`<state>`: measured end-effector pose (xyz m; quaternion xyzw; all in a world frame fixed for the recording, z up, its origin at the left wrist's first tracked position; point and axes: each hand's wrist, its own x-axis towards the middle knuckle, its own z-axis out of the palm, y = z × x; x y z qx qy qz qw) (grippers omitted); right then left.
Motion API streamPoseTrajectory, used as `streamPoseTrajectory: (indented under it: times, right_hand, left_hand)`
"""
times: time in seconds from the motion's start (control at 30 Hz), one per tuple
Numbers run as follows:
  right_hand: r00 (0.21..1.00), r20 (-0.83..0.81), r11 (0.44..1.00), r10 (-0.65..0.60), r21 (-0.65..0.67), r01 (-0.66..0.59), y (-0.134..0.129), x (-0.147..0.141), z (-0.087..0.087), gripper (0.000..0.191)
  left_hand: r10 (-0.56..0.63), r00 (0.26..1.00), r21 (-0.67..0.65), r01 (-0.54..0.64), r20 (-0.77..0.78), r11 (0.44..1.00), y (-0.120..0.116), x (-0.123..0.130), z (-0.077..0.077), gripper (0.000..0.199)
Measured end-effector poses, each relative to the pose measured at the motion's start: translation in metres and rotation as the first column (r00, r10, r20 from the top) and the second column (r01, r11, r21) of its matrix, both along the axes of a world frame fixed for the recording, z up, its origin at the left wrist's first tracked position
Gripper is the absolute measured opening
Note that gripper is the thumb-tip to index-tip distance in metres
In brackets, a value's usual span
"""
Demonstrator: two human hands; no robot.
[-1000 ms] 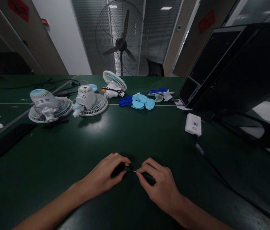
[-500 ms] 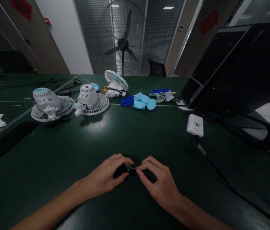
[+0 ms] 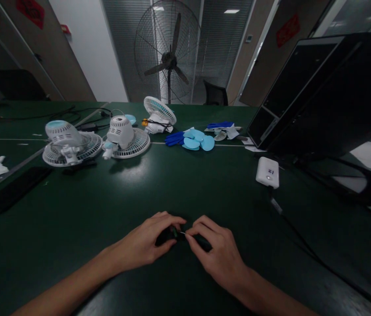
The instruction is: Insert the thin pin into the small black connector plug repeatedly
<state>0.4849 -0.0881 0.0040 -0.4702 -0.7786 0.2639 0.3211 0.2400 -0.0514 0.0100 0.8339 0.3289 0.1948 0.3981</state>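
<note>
Between the fingers of my left hand is a small green circuit board, partly hidden by the fingers. My left hand is closed around it, thumb below and fingers above. A thin, pale, wire-like piece reaches from the board to my right hand. The thumb and index finger of my right hand pinch the end of that thin piece. Both hands rest low over the dark green table, fingertips nearly meeting. The board's details are too small and dark to make out.
Two small white fans lie face down at the left, with another fan behind. Light-blue fan blades lie by blue gloves. A white power bank with a black cable sits right, near a large black monitor.
The green board has turned slightly and shows less of its face. My right fingertips have shifted a little left, closer to my left hand.
</note>
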Motion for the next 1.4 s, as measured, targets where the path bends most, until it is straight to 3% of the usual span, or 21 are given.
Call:
streamPoseTrajectory:
  times: [0.23,0.47,0.8,0.93,1.03,1.23,1.4]
  right_hand:
    - [0.999,-0.003,0.999,-0.049,-0.007,0.049,0.001,0.001,0.002,0.016]
    - [0.998,-0.025,0.999,-0.049,-0.020,0.048,0.001,0.001,0.005,0.016]
    - [0.997,-0.046,0.998,-0.062,-0.024,0.061,0.001,0.002,0.004,0.015]
    - [0.996,-0.061,0.997,-0.062,-0.039,0.060,0.002,0.003,0.005,0.016]
    - [0.996,-0.070,0.997,-0.058,-0.056,0.054,0.002,0.004,0.007,0.015]
    - [0.996,-0.067,0.996,-0.051,-0.074,0.046,0.002,0.004,0.008,0.015]
    - [0.997,-0.067,0.997,-0.044,-0.066,0.040,0.001,0.005,0.009,0.015]
  left_hand:
    - [0.029,1.000,0.015,-0.029,0.001,0.999,-0.001,0.000,-0.001,0.051]
    - [0.055,0.998,0.121,-0.051,-0.033,0.991,0.001,0.001,-0.002,0.016]
    - [0.152,0.982,0.216,-0.125,-0.113,0.968,0.004,-0.008,-0.004,0.009]
    - [0.162,0.980,0.170,-0.142,-0.113,0.975,0.016,-0.044,-0.006,0.013]
    - [0.274,0.954,0.178,-0.250,-0.126,0.952,0.030,-0.085,-0.006,0.022]
    - [0.601,0.768,0.254,-0.550,-0.220,0.796,0.059,-0.166,-0.002,0.047]
    - [0.691,0.674,0.263,-0.639,-0.263,0.723,0.060,-0.191,0.005,0.063]
